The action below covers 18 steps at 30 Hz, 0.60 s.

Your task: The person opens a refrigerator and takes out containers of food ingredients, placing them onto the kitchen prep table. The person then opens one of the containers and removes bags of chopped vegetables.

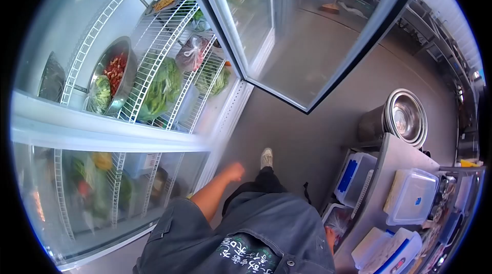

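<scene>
Left hand [234,171], right hand [329,236]: I cannot tell your grip. Tub [345,208], lower right: likely light, stiff; grasp rim.

**Refrigerated display cabinet and surrounding kitchen floor: condition as viewed**

Upright cabinet [110,131]: white frame, interior fitted with white wire shelves [177,33] in several tiers. One framed glass door [312,64] stands open over the floor; a second glazed section [102,197] shows further racks behind its pane. Interior lighting is cool and bright.

Floor [307,135]: grey-brown, smooth, faint sheen, with a thin straight line across the far part. Opposite the cabinet, a metal workbench [398,157] with storage space below its top. Beyond, metal shelving [435,30] runs along a pale, ribbed wall surface [451,0]. Distant fittings are too small to identify.
</scene>
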Each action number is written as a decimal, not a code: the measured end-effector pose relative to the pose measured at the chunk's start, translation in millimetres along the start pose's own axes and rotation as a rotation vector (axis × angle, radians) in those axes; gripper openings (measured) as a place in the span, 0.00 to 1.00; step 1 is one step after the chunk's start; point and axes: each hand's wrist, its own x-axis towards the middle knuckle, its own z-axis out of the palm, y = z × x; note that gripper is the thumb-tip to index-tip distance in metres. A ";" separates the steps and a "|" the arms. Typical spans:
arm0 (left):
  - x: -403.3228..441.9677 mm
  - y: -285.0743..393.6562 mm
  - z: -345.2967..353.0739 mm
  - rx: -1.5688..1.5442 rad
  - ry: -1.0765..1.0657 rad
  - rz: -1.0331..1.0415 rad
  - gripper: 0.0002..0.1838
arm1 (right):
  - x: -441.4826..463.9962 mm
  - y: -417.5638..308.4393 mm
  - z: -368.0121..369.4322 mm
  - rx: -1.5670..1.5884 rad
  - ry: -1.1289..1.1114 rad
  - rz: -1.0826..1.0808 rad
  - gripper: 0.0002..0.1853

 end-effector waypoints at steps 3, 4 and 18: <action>61.3 -64.3 -29.4 -0.001 -0.054 -0.034 0.08 | 11.7 -76.6 33.2 0.078 0.123 0.129 0.14; 66.8 -70.0 -36.8 0.031 -0.065 -0.010 0.08 | 17.3 -98.8 44.3 0.126 0.152 0.138 0.13; 72.9 9.7 -150.4 -1.376 0.360 -0.125 0.20 | 109.7 -239.8 109.5 -0.096 -0.026 0.171 0.13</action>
